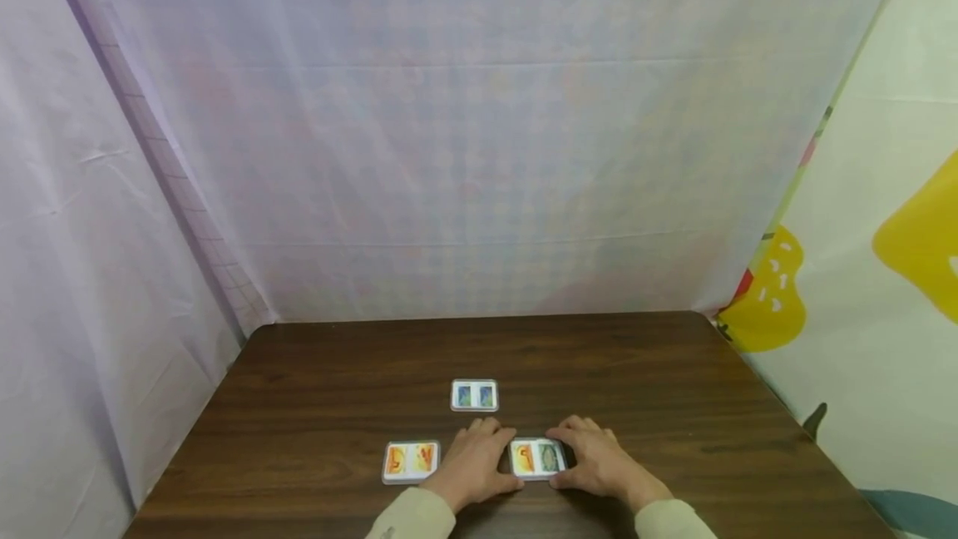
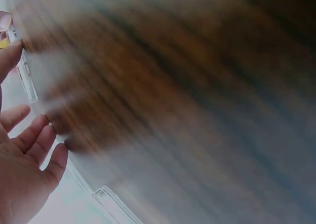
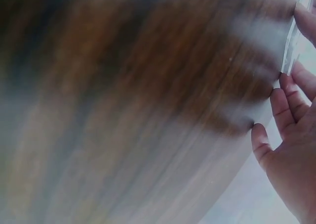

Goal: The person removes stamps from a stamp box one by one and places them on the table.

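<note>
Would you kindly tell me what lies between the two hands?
A card with orange and green pictures lies between the left hand and right hand, as the head view shows.

And the desk (image 1: 599, 373) showed wood grain, smooth with a soft sheen; the case (image 1: 537, 459) low, just right of centre, looked clear, glossy plastic; the backdrop (image 1: 464, 148) up top was thin, creased cloth!

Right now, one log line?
left hand: holds orange-green card, left end; right hand: holds same card, right end; table: blue card, orange card
</note>
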The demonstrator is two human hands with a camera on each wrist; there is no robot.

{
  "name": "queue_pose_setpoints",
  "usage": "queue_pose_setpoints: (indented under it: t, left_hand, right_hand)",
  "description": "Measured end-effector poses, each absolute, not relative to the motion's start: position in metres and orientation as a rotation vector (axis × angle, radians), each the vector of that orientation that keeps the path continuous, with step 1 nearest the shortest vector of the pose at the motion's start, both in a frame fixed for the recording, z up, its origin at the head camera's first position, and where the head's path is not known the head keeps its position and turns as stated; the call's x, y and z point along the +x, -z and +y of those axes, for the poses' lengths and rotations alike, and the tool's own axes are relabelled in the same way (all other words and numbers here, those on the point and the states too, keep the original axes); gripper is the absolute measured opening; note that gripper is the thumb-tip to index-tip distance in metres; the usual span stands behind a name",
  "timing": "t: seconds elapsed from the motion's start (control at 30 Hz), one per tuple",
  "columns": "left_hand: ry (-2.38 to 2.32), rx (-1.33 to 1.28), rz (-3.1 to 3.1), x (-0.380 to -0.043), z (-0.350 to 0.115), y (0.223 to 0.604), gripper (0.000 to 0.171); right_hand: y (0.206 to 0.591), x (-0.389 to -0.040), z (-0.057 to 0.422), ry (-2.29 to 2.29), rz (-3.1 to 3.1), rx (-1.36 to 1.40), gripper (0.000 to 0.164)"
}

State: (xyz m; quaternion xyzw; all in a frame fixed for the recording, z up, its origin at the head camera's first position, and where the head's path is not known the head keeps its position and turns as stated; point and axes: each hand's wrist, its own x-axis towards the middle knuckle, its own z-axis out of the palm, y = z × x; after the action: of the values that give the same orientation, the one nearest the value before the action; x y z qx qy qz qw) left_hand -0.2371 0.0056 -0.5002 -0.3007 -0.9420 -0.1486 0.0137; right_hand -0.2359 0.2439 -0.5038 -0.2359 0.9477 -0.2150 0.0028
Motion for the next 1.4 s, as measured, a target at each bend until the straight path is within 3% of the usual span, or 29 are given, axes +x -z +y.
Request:
queue_pose_setpoints:
  t: [1.4]
  left_hand:
    - [0.283,-1.021,-2.977,-0.247,0.008,0.502,0.062]
  right_hand:
    - [0.507,-0.232,0.243,0.629,2.971,-0.761,0.063]
